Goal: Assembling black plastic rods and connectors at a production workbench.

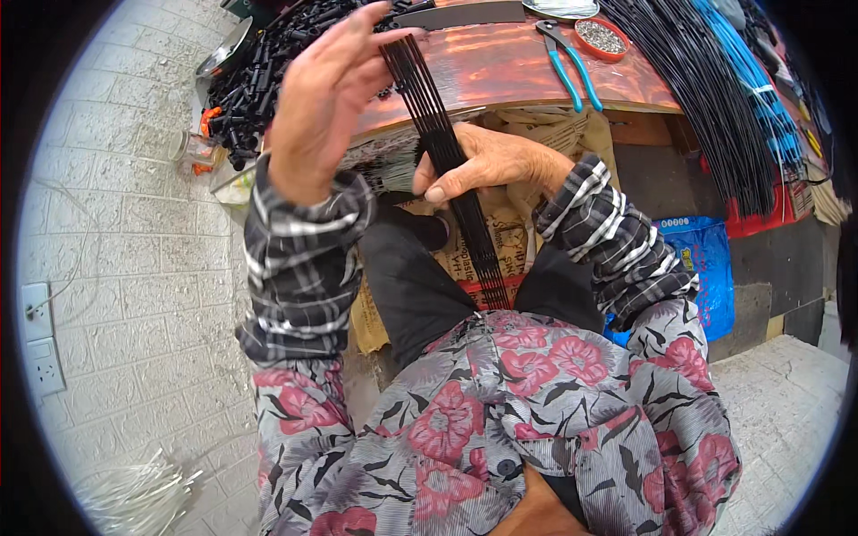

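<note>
Fingers of right hand [487, 165] pinching black rods [447, 152] mid-length, left hand [326, 98] touching tops

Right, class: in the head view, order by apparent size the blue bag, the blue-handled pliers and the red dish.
1. Blue bag
2. Pliers
3. Red dish
The bag lies nearer the camera, so real sizes stay unsure.

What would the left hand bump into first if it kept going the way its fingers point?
The left hand points up and away, its fingertips at the top of the black rods. Going straight on, it would likely meet the flat metal blade on the copper-coloured table, though depth is hard to judge.
</note>
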Demonstrator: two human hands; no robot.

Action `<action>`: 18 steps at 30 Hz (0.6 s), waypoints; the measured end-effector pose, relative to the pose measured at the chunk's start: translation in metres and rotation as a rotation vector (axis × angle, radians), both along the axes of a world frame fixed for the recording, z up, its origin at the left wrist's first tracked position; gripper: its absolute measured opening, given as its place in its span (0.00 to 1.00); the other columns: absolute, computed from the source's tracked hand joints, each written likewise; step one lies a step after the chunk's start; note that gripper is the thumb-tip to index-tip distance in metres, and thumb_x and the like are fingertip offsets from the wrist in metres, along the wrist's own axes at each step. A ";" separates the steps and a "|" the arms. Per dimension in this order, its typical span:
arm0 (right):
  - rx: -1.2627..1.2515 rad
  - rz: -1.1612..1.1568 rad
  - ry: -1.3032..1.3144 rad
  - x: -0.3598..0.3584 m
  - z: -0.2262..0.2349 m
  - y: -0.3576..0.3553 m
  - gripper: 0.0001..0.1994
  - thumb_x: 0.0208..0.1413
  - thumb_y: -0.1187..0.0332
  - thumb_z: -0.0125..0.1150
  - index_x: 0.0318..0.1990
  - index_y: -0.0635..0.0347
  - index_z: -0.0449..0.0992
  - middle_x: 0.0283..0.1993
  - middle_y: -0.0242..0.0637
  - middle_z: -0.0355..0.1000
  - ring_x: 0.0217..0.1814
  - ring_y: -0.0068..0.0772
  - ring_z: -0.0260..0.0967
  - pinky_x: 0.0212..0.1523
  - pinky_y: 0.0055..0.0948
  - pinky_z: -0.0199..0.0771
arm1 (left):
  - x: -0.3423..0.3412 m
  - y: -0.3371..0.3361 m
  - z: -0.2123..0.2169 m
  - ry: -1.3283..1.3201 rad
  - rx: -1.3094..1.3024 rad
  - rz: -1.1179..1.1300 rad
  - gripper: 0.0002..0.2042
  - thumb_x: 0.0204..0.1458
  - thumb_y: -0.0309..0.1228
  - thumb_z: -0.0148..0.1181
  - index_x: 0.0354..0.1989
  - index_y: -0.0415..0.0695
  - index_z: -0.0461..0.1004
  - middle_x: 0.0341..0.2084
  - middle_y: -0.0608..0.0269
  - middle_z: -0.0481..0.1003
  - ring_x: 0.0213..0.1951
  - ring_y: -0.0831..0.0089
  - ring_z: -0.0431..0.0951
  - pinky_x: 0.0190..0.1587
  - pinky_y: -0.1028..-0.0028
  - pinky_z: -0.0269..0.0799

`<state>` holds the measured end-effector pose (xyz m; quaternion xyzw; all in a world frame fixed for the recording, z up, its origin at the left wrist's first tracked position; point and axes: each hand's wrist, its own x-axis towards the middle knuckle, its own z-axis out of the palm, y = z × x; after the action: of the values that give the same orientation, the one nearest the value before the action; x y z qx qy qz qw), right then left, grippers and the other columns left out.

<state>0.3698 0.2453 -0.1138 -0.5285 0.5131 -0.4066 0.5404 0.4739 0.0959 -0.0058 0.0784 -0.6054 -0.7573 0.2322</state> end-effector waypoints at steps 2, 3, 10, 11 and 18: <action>-0.029 -0.061 -0.228 0.010 0.006 0.009 0.33 0.48 0.49 0.67 0.52 0.69 0.71 0.35 0.37 0.76 0.35 0.25 0.73 0.36 0.23 0.72 | -0.007 0.003 0.007 -0.015 0.121 -0.205 0.17 0.63 0.32 0.49 0.56 0.34 0.66 0.43 0.43 0.77 0.46 0.55 0.79 0.51 0.58 0.76; -0.027 -0.067 -0.228 0.011 0.003 0.013 0.33 0.48 0.49 0.67 0.52 0.69 0.71 0.35 0.37 0.76 0.35 0.25 0.73 0.36 0.23 0.72 | -0.008 0.007 0.011 -0.065 0.124 -0.210 0.17 0.63 0.33 0.49 0.56 0.34 0.66 0.41 0.44 0.77 0.44 0.55 0.80 0.49 0.59 0.77; -0.114 -0.143 -0.554 0.003 -0.031 0.021 0.30 0.60 0.45 0.53 0.53 0.67 0.72 0.35 0.37 0.78 0.26 0.17 0.70 0.25 0.17 0.67 | 0.027 0.025 0.022 -0.107 0.025 -0.232 0.20 0.63 0.34 0.49 0.59 0.33 0.65 0.41 0.45 0.78 0.45 0.55 0.80 0.48 0.60 0.77; -0.123 -0.218 -0.396 0.012 -0.028 0.019 0.23 0.62 0.50 0.53 0.46 0.66 0.75 0.32 0.36 0.78 0.25 0.16 0.70 0.23 0.17 0.66 | 0.039 0.028 0.029 -0.112 -0.023 -0.259 0.23 0.65 0.37 0.44 0.62 0.32 0.60 0.45 0.42 0.76 0.48 0.52 0.78 0.52 0.57 0.75; -0.124 -0.383 -0.283 0.057 -0.020 0.029 0.13 0.58 0.64 0.59 0.29 0.68 0.77 0.23 0.35 0.78 0.24 0.16 0.69 0.26 0.21 0.68 | 0.125 0.045 -0.012 -0.013 0.310 -0.143 0.27 0.66 0.49 0.37 0.56 0.37 0.67 0.42 0.43 0.77 0.49 0.46 0.77 0.54 0.50 0.72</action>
<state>0.4272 0.2747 -0.1338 -0.3917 0.4973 -0.6020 0.4866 0.5986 0.1406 -0.0178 0.0750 -0.4867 -0.8557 0.1591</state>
